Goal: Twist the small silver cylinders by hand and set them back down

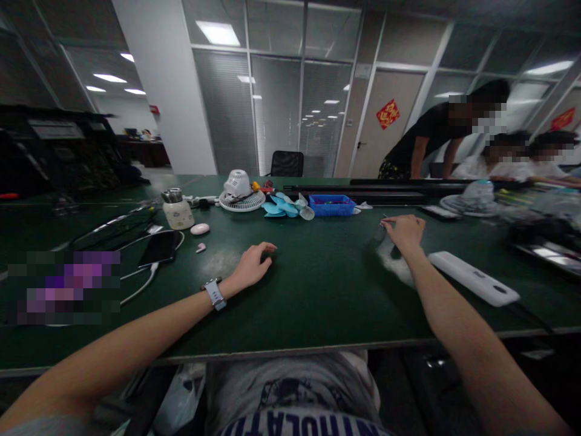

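My left hand [254, 266] rests on the green tabletop [313, 290], thumb and fingers apart and nothing in them. At the right, my right hand [406, 233] is raised slightly over the table, with thumb and fingertips pinched together. Something small and thin seems to stick out at the fingertips, too small to name. Beyond the hands stand a blue tray [331, 206] with small items inside, light-blue fan blades [282, 206] and a white fan body [238, 183] on its round grille [242, 201]. A pink earbud [201, 247] and its case [200, 229] lie left of my left hand.
A white power strip [472, 277] lies right of my right forearm. At the left are a steel-lidded bottle [177, 210], a phone [160, 249] on a cable and a blurred purple area. Dark bars [363, 195] run along the back. Several people are at the far right.
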Demonstrator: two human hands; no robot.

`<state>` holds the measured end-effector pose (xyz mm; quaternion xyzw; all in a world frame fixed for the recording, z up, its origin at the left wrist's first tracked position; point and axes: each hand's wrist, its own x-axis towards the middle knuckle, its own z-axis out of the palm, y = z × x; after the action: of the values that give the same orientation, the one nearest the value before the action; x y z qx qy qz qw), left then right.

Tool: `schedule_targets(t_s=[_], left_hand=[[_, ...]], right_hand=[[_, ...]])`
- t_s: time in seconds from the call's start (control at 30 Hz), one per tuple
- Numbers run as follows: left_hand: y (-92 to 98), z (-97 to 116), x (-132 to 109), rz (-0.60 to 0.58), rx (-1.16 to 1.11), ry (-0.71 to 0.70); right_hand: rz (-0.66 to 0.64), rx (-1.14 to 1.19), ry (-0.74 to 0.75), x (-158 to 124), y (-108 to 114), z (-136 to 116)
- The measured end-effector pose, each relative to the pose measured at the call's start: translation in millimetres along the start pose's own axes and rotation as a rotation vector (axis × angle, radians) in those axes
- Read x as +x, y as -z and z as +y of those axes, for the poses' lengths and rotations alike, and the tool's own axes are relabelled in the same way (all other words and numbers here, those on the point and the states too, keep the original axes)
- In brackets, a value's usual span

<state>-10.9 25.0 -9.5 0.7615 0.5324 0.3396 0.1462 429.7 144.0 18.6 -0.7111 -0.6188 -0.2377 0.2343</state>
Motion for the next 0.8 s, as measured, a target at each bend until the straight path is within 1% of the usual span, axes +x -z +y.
schedule_targets(t_s=[0.1, 0.17, 0.27, 0.37, 0.43, 0.5, 0.6, 0.67, 0.73, 0.8], left_hand=[[7.3, 3, -1, 0.027, 0.029, -0.025], [11.1, 4, -1, 0.063, 0.001, -0.031], [12.3, 3, -1, 0.099, -0.07, -0.017], [8.4, 1, -2, 0.112, -0.068, 0.009], [5.5, 0, -2, 0.114, -0.046, 0.0], [3.5, -1, -1, 0.103, -0.039, -0.013], [2.7, -1, -1, 0.095, -0.037, 0.003], [2.7, -1, 0, 0.1, -0.033, 0.014], [2.5, -1, 0, 0.106, -0.034, 0.022], [2.0, -2, 0, 0.097, -0.058, 0.037]], right_hand=[[0.01, -0.014, -0.003, 1, -4, 1], [-0.008, -0.032, -0.018, 2, -6, 2], [-0.068, -0.051, -0.058, 3, -5, 0], [-0.151, -0.028, -0.077, 4, 2, 1], [-0.179, -0.005, -0.105, 7, 9, 6], [-0.213, 0.01, -0.176, 10, 15, 15], [-0.373, 0.043, -0.285, 13, 18, 31], [-0.462, 0.073, -0.299, 12, 16, 40], [-0.472, 0.096, -0.288, 12, 13, 46], [-0.47, 0.1, -0.285, 12, 15, 47]])
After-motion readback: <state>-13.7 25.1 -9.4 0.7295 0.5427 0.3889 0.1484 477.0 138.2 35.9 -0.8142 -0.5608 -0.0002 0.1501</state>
